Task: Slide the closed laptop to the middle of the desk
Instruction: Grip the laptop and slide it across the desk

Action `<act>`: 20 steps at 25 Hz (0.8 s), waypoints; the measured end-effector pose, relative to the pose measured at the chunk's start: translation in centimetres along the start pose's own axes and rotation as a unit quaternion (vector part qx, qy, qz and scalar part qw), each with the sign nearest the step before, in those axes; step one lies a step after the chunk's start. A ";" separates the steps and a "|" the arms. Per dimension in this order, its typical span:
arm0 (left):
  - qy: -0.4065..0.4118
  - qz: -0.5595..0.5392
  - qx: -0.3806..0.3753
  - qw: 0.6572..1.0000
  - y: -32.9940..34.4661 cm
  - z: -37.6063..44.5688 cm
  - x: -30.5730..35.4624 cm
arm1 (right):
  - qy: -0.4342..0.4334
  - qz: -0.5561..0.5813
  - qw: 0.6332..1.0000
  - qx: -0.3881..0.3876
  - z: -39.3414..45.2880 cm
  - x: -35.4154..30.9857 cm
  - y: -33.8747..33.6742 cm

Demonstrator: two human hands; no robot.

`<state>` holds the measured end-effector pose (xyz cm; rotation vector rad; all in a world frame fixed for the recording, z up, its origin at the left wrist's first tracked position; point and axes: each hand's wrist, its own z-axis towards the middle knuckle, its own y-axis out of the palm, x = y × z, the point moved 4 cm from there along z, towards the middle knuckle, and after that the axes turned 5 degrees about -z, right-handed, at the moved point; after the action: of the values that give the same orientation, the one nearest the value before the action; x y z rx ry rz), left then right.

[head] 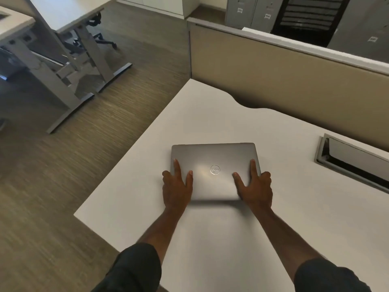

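A closed silver laptop (212, 159) with a round logo on its lid lies flat on the white desk (210, 114), toward the desk's left side. My left hand (176, 186) grips the laptop's near left corner, thumb and forefinger on the lid, the other fingers curled round the left edge. My right hand (255, 186) holds the near right corner the same way, fingers wrapped over the right edge. Both hands cover the laptop's near corners.
A recessed cable tray (353, 163) with a grey frame is set into the desk at the right. A beige partition (284, 76) runs along the desk's far edge. The desk's left edge drops to wood-look floor (63, 165); other desks' legs stand at far left.
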<state>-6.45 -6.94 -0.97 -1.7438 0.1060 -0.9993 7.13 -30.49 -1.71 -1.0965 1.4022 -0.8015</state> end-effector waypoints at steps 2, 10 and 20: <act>-0.002 -0.004 -0.008 1.000 0.1 -1.6 -0.2 | 0.003 0.002 1.000 0.003 -1.5 1.2 -0.1; -0.004 -0.011 -0.011 1.000 0.0 -7.3 -1.3 | 0.005 -0.007 1.000 0.001 -6.5 4.5 0.0; 0.006 -0.005 -0.016 1.000 1.1 -13.0 -3.0 | 0.018 0.003 1.000 -0.002 -11.7 8.9 0.5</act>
<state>-16.56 -15.56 -2.54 -1.7684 0.1210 -1.0200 -3.88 -40.00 -3.70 -1.0857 1.4366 -0.8186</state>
